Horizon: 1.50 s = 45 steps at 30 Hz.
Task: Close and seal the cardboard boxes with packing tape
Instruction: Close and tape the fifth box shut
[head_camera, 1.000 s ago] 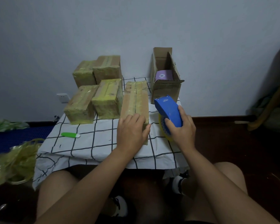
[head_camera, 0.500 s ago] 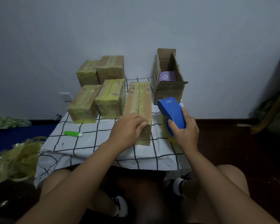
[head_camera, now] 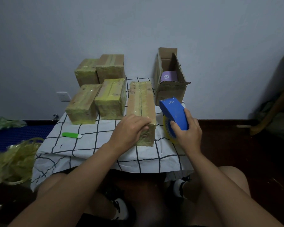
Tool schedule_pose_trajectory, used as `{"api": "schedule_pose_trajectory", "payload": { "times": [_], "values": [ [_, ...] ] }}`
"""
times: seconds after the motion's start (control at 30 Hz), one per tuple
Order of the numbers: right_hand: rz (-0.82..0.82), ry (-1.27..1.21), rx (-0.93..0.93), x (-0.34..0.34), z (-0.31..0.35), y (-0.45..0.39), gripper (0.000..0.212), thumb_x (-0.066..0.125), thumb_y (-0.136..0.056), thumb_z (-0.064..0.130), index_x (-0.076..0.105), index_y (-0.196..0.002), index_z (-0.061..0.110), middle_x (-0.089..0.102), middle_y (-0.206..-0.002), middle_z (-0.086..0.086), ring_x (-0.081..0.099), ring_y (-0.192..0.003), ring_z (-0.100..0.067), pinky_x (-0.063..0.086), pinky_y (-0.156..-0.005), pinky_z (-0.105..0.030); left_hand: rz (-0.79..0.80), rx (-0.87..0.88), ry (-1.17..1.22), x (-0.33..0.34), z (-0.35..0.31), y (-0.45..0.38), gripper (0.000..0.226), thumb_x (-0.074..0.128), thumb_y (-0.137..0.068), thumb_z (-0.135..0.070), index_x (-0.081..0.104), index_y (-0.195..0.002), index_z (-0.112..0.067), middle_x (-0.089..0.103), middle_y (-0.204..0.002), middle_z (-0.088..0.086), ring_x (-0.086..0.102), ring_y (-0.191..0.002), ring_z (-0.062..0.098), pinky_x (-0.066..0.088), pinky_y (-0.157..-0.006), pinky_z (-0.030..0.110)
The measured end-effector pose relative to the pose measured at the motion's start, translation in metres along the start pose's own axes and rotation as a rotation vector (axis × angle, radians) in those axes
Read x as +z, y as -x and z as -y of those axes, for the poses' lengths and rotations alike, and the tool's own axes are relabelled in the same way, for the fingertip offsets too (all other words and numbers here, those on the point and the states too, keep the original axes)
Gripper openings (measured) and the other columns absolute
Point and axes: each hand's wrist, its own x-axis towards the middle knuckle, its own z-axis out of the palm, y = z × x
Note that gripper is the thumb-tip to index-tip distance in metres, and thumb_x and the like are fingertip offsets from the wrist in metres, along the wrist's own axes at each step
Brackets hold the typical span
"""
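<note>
Hands: left hand, previously flat atop the long box, now curls over its near end, fingers pressing tape down; right hand keeps its grip on the blue tape dispenser, just beside the box. Judged: near-end seam being smoothed, this box almost sealed. Four taped boxes stand on the counter, behind left. Open carton, behind right: purple packet inside, flaps up, unsealed.

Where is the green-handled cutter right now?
In the head view, the green cutter lies on the checked tablecloth, left of the left hand, in front of the taped boxes.
</note>
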Motion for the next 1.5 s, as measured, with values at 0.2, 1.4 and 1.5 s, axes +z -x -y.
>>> {"api": "schedule_pose_trajectory", "payload": {
  "times": [0.2, 1.4, 1.5],
  "values": [
    [-0.012, -0.007, -0.001, 0.001, -0.002, 0.001, 0.074, 0.072, -0.086, 0.038, 0.038, -0.151, 0.030, 0.048, -0.107, -0.001, 0.051, -0.094, -0.017, 0.041, -0.077, -0.029, -0.081, -0.139, -0.009, 0.014, 0.003, 0.006, 0.034, 0.059, -0.092, -0.037, 0.068, -0.113, -0.012, 0.064, -0.113, 0.004, 0.055, -0.101, 0.020, 0.044, -0.083, 0.034],
    [-0.050, -0.004, 0.000, 0.002, -0.001, 0.003, 0.074, 0.074, -0.086, 0.033, 0.039, -0.151, 0.028, 0.048, -0.107, -0.001, 0.050, -0.095, -0.015, 0.046, -0.081, -0.033, -0.093, -0.332, 0.277, 0.008, 0.027, 0.018, 0.054, 0.043, -0.095, -0.059, 0.071, -0.111, -0.016, 0.065, -0.119, -0.003, 0.050, -0.120, 0.022, 0.039, -0.095, 0.032],
    [-0.047, -0.011, -0.001, 0.002, -0.001, 0.004, 0.073, 0.074, -0.086, 0.033, 0.039, -0.151, 0.028, 0.048, -0.109, 0.000, 0.050, -0.096, -0.014, 0.044, -0.081, -0.030, -0.089, -0.307, 0.229, 0.013, 0.030, 0.017, 0.041, 0.052, -0.093, -0.047, 0.071, -0.112, -0.015, 0.065, -0.119, -0.002, 0.051, -0.118, 0.024, 0.040, -0.094, 0.032]
  ]
}}
